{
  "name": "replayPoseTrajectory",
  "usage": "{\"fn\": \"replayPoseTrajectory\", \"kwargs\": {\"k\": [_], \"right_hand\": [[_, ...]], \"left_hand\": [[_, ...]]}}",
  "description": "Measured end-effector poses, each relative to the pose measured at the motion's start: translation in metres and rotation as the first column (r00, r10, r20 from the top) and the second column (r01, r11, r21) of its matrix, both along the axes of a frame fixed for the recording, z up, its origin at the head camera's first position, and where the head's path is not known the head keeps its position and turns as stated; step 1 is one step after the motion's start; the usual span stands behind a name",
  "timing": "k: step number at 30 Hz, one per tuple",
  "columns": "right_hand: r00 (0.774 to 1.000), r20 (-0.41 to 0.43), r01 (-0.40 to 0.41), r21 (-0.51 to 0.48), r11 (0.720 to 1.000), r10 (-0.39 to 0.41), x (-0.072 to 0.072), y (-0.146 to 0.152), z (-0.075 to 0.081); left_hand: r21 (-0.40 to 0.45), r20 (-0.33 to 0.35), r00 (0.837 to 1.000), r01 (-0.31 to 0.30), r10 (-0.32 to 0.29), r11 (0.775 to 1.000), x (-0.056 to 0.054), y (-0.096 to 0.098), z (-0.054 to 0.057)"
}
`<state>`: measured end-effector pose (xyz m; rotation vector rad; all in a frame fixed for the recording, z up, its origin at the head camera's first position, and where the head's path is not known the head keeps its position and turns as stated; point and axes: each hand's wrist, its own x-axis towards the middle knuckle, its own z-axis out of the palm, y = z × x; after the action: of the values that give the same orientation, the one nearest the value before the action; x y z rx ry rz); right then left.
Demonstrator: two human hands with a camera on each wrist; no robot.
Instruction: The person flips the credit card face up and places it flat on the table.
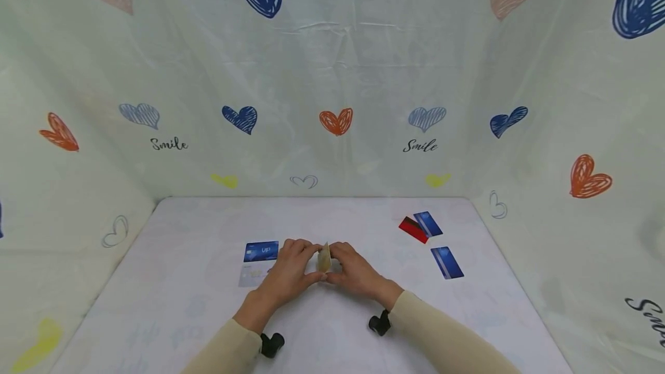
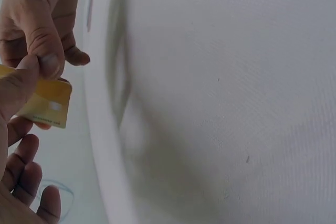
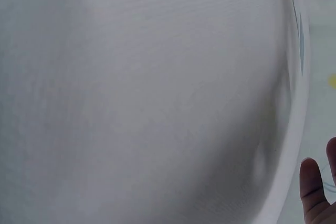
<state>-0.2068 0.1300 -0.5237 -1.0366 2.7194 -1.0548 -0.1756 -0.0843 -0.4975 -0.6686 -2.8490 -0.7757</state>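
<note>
A gold card [image 1: 324,260] stands on edge between the two hands, over the middle of the table. My left hand [image 1: 292,267] pinches it from the left side, while my right hand [image 1: 357,270] grips its right side. In the left wrist view the gold card [image 2: 55,102] shows a printed face, with thumbs at its upper edge and part of it covered. Just left of the left hand lie a blue VIP card [image 1: 261,251] and a pale silver card [image 1: 251,275], the latter partly hidden by that hand. Only some fingers [image 3: 313,187] enter the right wrist view, at its lower right.
At the right of the white table [image 1: 332,218], a blue card [image 1: 428,224] overlaps a red card [image 1: 411,228]. Another blue card [image 1: 447,262] lies nearer. A curtain [image 1: 374,85] with printed hearts encloses the back and sides. Dark wrist cameras [image 1: 380,323] hang below the wrists.
</note>
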Motion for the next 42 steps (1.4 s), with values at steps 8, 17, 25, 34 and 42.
{"fn": "replayPoseTrajectory", "kwargs": {"k": [8,17,25,34,42], "right_hand": [[0.996,-0.078,0.042,0.112,0.993,-0.034,0.0,0.003,0.001],[0.963,-0.27,0.089,0.304,0.948,-0.003,-0.003,0.01,0.012],[0.88,-0.468,0.131,0.408,0.904,0.084,-0.001,0.004,0.011],[0.861,-0.501,0.145,0.401,0.905,0.084,-0.004,0.004,0.007],[0.896,-0.442,0.156,0.391,0.907,0.036,-0.01,0.012,0.002]], "left_hand": [[-0.057,-0.041,0.997,-0.074,0.072,0.996,-0.001,0.001,-0.004],[-0.255,-0.09,0.984,-0.171,0.153,0.952,-0.002,0.001,-0.012],[-0.291,-0.142,0.982,-0.163,0.126,0.943,-0.003,0.004,-0.022],[-0.294,-0.187,0.978,-0.143,0.089,0.945,-0.003,0.005,-0.025],[-0.31,-0.185,0.975,-0.173,0.119,0.935,-0.004,-0.001,-0.025]]}}
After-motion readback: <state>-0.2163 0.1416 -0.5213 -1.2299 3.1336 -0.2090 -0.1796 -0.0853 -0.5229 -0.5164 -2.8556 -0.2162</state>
